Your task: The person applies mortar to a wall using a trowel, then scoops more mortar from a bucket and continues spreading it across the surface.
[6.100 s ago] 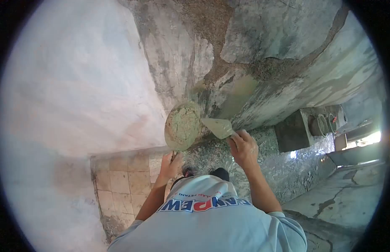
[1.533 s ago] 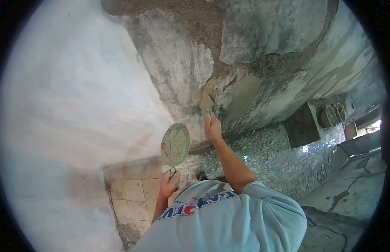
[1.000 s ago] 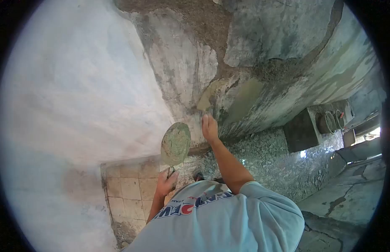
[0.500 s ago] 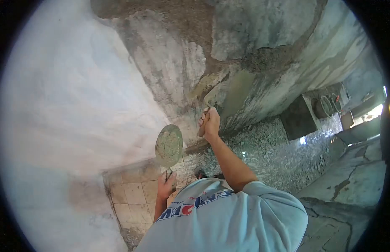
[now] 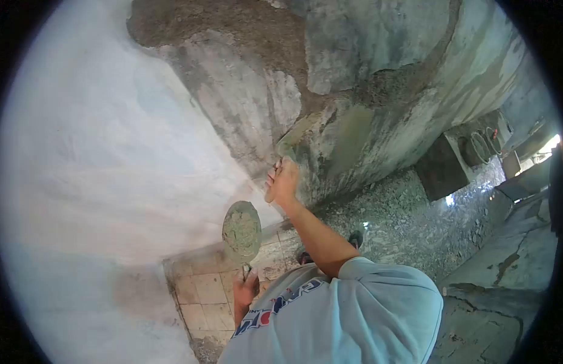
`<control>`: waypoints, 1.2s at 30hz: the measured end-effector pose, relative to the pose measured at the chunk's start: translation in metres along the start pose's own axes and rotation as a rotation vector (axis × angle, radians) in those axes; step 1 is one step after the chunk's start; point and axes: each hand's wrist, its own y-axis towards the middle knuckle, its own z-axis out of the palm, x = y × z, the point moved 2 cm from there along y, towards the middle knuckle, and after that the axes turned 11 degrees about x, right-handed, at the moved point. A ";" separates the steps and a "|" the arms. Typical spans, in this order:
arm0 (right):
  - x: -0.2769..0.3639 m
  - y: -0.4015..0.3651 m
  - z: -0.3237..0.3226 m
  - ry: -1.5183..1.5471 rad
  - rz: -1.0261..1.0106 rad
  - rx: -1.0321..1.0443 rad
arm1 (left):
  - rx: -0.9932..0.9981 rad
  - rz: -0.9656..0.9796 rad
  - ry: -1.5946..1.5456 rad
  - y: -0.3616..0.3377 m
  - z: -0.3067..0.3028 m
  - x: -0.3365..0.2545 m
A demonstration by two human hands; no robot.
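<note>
Nearest the cam: pale blue shirt (image 5: 348,315) w/ red-and-blue lettering, seen from above, so the wearer is leaning fwd toward the wall. Low down, the left hand (image 5: 245,291) is closed around the short handle of a round mortar board (image 5: 241,229). The board is held up at approx waist level, face tilted toward the wall and loaded w/ a lump of grey-green mortar; prob. kept there so the mix sits just below the working hand, w/in a short reach. Beneath it, beige floor tiles (image 5: 199,291) run to the wall foot. The right arm goes up and fwd; the right hand (image 5: 282,182) is wrapped on a trowel (image 5: 285,150), fingers curled round the grip, wrist cocked so the blade tip meets the surface edge-on. The blade touches the patchy wall (image 5: 354,91) at the lower end of a tan streak of wet mortar (image 5: 301,128), right where old grey render meets bare brownish backing. To the left, a smooth white wall (image 5: 99,151) joins it at an inside corner. Further right on the ground, loose rubble (image 5: 408,218) lies along the wall base, w/ one dark shoe (image 5: 356,239) on its near edge. Beyond, a dark block (image 5: 440,176) stands against the wall, then some round rims (image 5: 482,144), too small to ID, and cracked concrete paving (image 5: 506,267) at far right.
</note>
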 end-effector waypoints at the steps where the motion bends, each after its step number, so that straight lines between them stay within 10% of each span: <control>1: 0.002 -0.002 0.005 -0.015 0.010 0.009 | -0.013 -0.005 -0.028 -0.003 -0.002 0.001; 12: 0.016 -0.033 -0.024 -0.260 0.243 0.079 | 0.029 0.011 0.001 0.013 0.003 -0.012; 21: 0.031 0.010 -0.006 -0.244 -0.182 0.030 | 0.082 0.084 0.142 0.028 -0.001 0.005; 36: 0.047 -0.012 -0.031 -0.208 -0.042 0.036 | 0.070 0.143 0.056 0.029 -0.012 0.006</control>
